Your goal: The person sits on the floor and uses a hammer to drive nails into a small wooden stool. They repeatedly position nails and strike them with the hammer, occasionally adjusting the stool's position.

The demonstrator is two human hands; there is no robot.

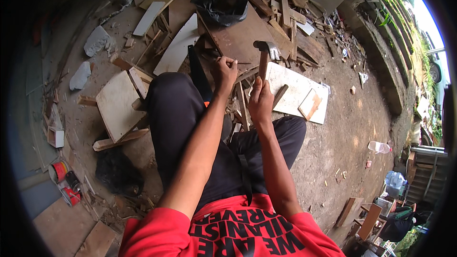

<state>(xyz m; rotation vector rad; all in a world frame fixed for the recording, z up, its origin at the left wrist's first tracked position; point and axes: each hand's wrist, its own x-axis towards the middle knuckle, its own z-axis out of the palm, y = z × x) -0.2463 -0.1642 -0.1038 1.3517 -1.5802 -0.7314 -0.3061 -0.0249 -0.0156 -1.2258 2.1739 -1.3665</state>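
Observation:
My right hand (261, 99) is wrapped round the wooden handle of a claw hammer (263, 64), whose metal head points up. To its left, my left hand (225, 72) is closed in a pinch. A thin, dark, nail-like piece (243, 62) sticks out from its fingertips to the right, over a brown board (238, 35). Beside my left knee stands a dark saw blade (197, 71), with a bit of orange low down near my forearm. A white board (288, 90) with wood scraps on it lies right of the hammer.
Scrap wood (290, 14) and a black plastic bag (221, 4) lie at the far side. Left of my knee is a pale board with wooden legs (119, 104). Concrete chunks (97, 41) lie farther left. At right are a clear bottle (379, 147) and concrete steps (376, 52).

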